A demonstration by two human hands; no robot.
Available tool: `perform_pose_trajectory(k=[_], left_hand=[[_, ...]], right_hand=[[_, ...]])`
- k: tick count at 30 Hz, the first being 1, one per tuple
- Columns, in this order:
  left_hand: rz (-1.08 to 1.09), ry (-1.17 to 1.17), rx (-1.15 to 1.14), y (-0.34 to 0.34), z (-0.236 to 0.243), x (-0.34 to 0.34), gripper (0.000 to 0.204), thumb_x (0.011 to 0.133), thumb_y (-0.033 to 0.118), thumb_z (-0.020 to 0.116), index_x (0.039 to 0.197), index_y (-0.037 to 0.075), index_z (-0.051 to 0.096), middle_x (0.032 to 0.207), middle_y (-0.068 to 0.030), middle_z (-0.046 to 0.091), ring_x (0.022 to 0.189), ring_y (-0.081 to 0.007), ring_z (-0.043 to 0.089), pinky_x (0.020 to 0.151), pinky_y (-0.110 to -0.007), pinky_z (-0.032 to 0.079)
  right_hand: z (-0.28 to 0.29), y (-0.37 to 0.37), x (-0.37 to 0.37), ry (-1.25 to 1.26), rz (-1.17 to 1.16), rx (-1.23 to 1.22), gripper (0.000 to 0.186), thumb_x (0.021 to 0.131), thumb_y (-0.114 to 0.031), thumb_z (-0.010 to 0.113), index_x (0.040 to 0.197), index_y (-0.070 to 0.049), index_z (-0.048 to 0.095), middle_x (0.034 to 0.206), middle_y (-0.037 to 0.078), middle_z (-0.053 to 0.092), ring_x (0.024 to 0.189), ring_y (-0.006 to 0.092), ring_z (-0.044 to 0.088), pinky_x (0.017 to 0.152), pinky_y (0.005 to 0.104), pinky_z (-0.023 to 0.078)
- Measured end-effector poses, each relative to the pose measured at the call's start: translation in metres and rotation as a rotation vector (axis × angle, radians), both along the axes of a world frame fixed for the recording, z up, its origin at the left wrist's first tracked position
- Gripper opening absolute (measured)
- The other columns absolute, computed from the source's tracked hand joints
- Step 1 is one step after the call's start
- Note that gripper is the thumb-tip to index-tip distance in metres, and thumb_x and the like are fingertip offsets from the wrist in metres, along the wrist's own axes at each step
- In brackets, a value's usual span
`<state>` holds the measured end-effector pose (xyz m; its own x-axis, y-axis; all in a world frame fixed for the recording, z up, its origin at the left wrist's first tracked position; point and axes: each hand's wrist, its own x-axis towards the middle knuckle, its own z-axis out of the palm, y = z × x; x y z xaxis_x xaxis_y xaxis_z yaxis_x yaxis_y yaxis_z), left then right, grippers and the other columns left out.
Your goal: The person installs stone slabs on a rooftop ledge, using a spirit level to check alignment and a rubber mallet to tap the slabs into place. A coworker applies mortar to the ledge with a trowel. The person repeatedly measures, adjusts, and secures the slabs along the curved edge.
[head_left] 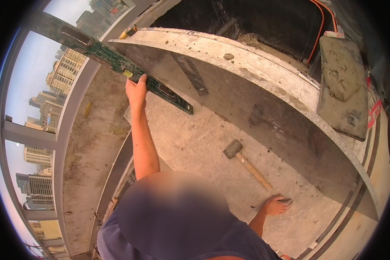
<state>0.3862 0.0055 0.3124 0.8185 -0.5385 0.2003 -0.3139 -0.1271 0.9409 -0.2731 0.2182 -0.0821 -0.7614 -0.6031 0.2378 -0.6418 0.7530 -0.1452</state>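
My left hand [136, 92] is closed around the edge of a long dark green spirit level [117, 60], which slants from the window frame down toward the floor slab. The level's lower end lies close to the upright grey stone panel [264, 112]. Low on the right, my right hand [274, 205] hovers over or rests on the pale floor slab [190, 143], its fingers curled at a small dark piece too small to name. Just beyond that hand lies a mallet [251, 167] with a dark square head and a wooden handle pointing toward me.
A board [344, 86] with wet grey mortar stands at the right behind the panel. An orange cable [323, 21] hangs at the back right. A yellow and black tool [128, 32] sits at the panel's far left end. Windows and a stained ledge [89, 130] border the left.
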Motion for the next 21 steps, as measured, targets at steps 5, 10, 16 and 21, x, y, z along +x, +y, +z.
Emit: perform_pose_trajectory(k=[5, 10, 16, 21], left_hand=[[-0.079, 0.012, -0.118, 0.015, 0.005, -0.007, 0.057, 0.101, 0.012, 0.08, 0.149, -0.004, 0.052, 0.126, -0.0119, 0.072, 0.103, -0.0211, 0.071, 0.088, -0.038, 0.061], [-0.289, 0.052, -0.189, -0.008, 0.012, -0.02, 0.061, 0.1, 0.013, 0.082, 0.15, -0.004, 0.052, 0.118, -0.0099, 0.072, 0.1, -0.0182, 0.07, 0.084, -0.035, 0.06], [-0.31, 0.066, -0.228, -0.034, 0.011, -0.032, 0.057, 0.102, 0.011, 0.08, 0.149, -0.005, 0.053, 0.118, -0.0101, 0.073, 0.097, -0.0174, 0.07, 0.081, -0.033, 0.059], [-0.401, 0.055, -0.336, -0.04, -0.003, -0.022, 0.048, 0.102, 0.011, 0.078, 0.146, 0.001, 0.059, 0.124, -0.0078, 0.074, 0.107, -0.0175, 0.069, 0.093, -0.034, 0.057]], right_hand=[[-0.002, 0.001, -0.001, -0.015, -0.006, 0.027, 0.069, 0.112, -0.051, 0.04, 0.16, -0.003, 0.047, 0.164, 0.017, 0.048, 0.141, 0.0373, 0.052, 0.116, 0.0536, 0.041], [0.001, 0.002, 0.0, 0.013, 0.015, -0.004, 0.068, 0.111, -0.05, 0.042, 0.159, -0.002, 0.048, 0.164, 0.016, 0.048, 0.136, 0.0379, 0.054, 0.114, 0.0536, 0.042], [-0.008, 0.0, 0.001, 0.062, -0.045, 0.068, 0.067, 0.11, -0.047, 0.047, 0.16, -0.003, 0.047, 0.165, 0.014, 0.049, 0.136, 0.0383, 0.055, 0.114, 0.0528, 0.042], [-0.026, 0.005, -0.013, -0.003, 0.002, -0.009, 0.071, 0.108, -0.05, 0.055, 0.162, -0.004, 0.047, 0.166, 0.013, 0.048, 0.142, 0.0373, 0.054, 0.119, 0.0528, 0.04]])
